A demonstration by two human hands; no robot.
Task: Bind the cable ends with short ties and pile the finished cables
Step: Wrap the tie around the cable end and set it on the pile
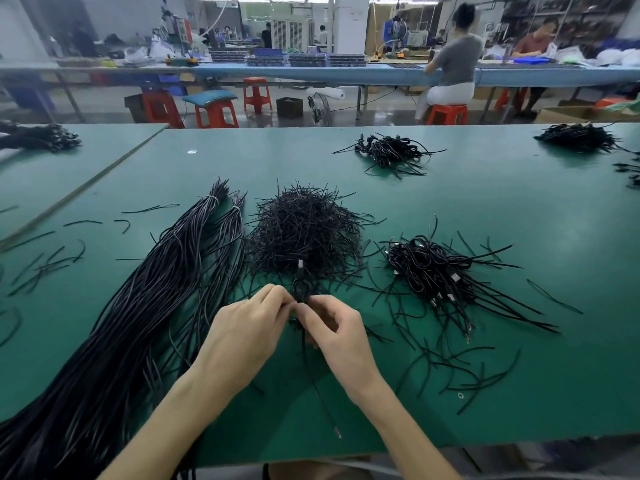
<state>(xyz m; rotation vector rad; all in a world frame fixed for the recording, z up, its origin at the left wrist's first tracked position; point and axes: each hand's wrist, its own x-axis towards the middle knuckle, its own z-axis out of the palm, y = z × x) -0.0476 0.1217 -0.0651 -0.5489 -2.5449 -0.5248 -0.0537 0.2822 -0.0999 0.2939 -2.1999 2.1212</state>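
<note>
Both grips, left hand and right hand, pinch the cable, connector pointing away.

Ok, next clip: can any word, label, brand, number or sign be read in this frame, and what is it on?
No text can be read anywhere.
On the machine at the far bench: any markings are too blurred.
On the white speck lying on the green table: too small to tell.
On the cable pinched by the left hand and right hand: no print shows.
</note>
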